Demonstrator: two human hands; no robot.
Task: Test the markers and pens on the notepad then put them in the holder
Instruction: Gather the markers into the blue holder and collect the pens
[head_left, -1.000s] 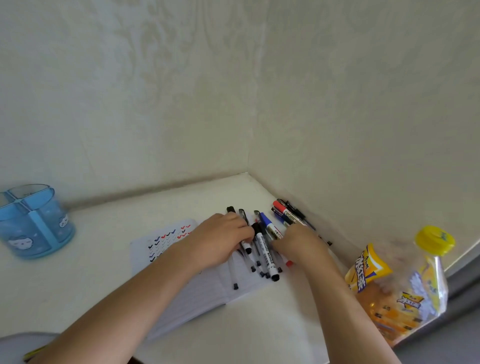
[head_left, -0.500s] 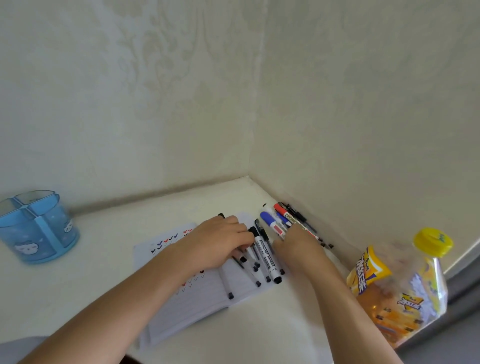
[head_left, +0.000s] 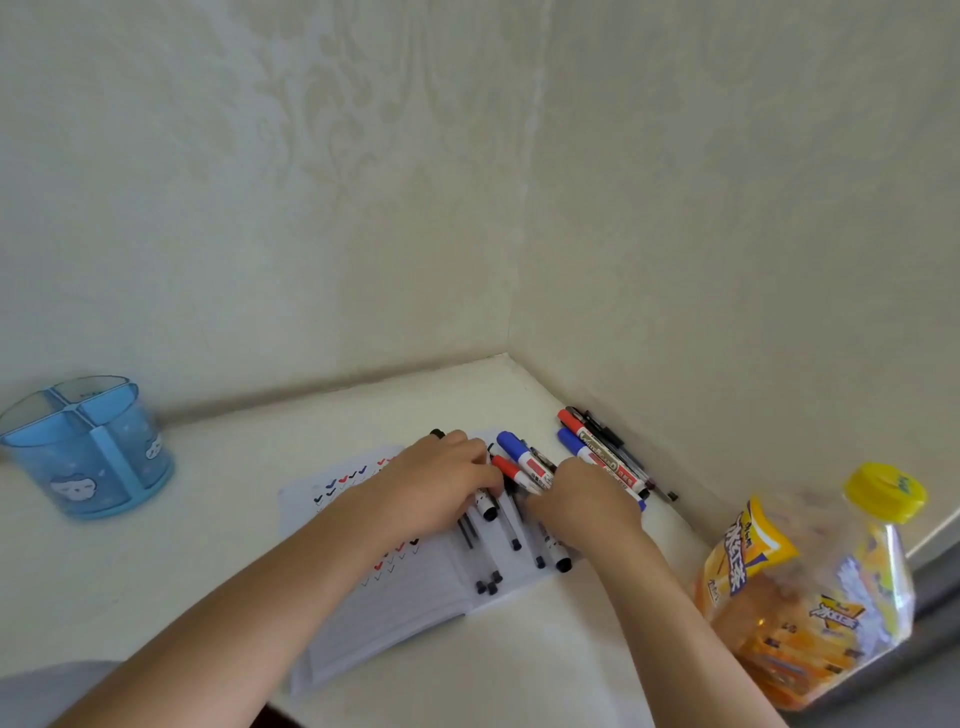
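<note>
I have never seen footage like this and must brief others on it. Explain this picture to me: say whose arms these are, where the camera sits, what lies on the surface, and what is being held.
There is no machine here. A person wears one wide-angle camera on the head, looking forward and down, so the two bare arms reaching in from below are the wearer's own.

The left hand and right hand both rest on a pile of pens and markers lying on an open lined notepad, which carries rows of small coloured test ticks. The fingers are bunched over the pile; whether either hand has gripped one cannot be told. More markers lie by the wall, off the pad.

At far left stands a blue holder with compartments; no pens show in it. At right stands a drink bottle with a yellow cap. All sit on a pale table in a room corner.
</note>
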